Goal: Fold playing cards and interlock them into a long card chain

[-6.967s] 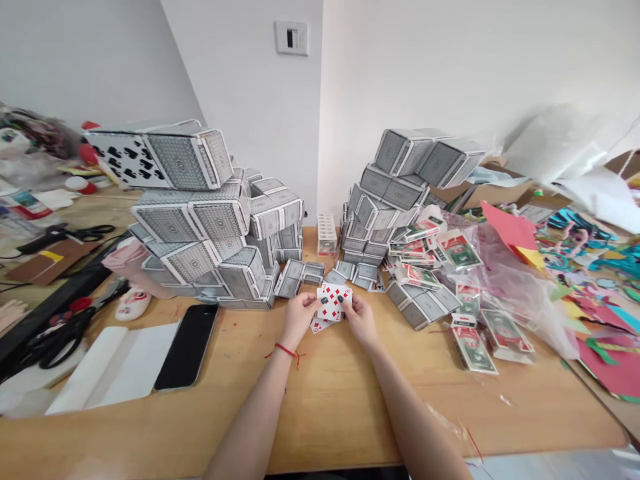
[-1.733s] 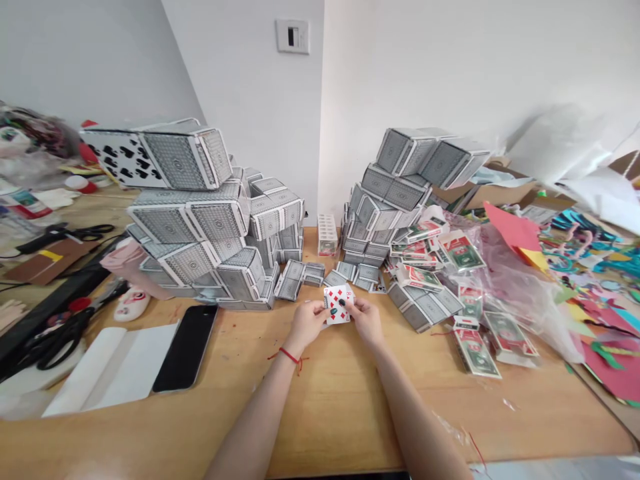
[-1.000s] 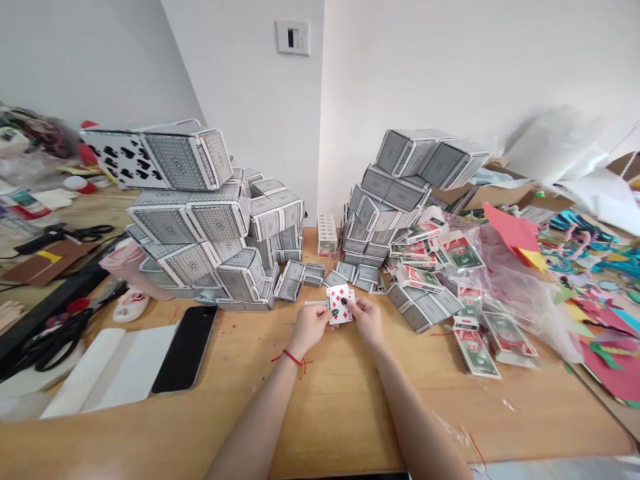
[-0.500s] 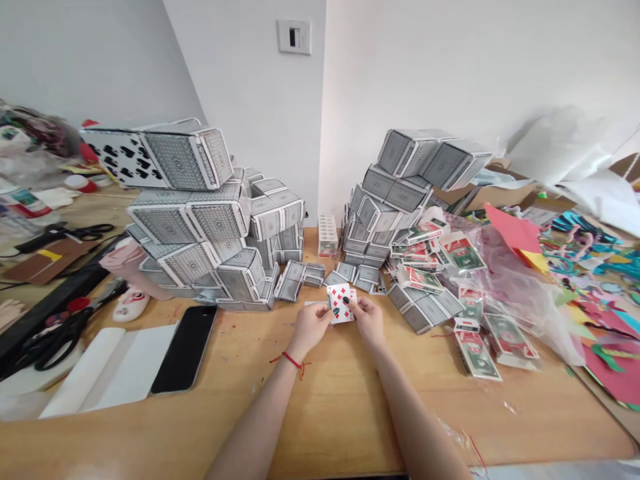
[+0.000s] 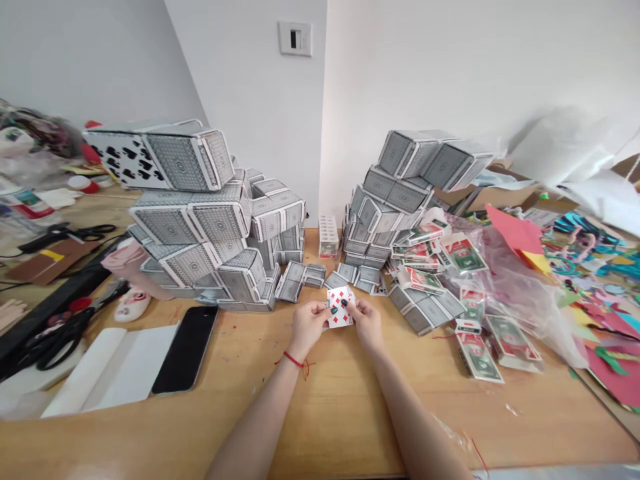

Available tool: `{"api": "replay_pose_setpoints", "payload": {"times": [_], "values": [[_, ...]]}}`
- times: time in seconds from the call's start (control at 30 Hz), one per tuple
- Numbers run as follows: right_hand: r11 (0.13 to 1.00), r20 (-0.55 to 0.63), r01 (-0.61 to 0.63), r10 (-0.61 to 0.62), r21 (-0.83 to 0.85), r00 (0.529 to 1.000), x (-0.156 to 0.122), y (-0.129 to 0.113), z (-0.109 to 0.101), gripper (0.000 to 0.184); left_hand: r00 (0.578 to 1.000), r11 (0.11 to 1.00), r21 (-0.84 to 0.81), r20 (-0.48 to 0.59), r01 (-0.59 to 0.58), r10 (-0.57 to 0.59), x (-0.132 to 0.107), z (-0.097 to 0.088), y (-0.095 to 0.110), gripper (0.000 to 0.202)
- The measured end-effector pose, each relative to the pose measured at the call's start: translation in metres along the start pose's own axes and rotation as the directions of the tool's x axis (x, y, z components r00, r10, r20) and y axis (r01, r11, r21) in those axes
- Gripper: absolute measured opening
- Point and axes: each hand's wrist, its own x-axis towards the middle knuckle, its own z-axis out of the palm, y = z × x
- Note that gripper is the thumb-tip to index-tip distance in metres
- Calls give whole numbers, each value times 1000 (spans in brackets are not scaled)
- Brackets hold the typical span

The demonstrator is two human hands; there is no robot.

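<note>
Both my hands meet over the wooden table, pinching a small stack of playing cards whose top card shows red diamonds. My left hand grips the stack's left side, thumb on the face; a red thread circles that wrist. My right hand holds the right side, its dark-painted thumbnail on the card. Just beyond the cards lie small grey-backed card boxes.
A tall heap of grey patterned card boxes stands at the left, another heap at the right. Red and green card packs lie to the right. A black phone, white paper and scissors sit at the left.
The fanned cards from seven seconds ago are gathered into one squared stack. Over the last second my hands and the stack have stayed almost still.
</note>
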Motion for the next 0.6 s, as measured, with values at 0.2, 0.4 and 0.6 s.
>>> {"api": "replay_pose_setpoints", "payload": {"times": [0.2,0.4,0.6], "values": [[1000,63,29,-28,-10,998,2,0,-3,33,986,991,-81,138,106,-94,-2,-10,23,26],[998,143,37,-30,-48,989,3,-1,-6,34,945,951,-216,290,220,-153,0,-22,28,30],[996,164,40,-27,-75,986,1,-3,-6,35,956,969,-144,247,200,-161,0,-20,25,31]]}}
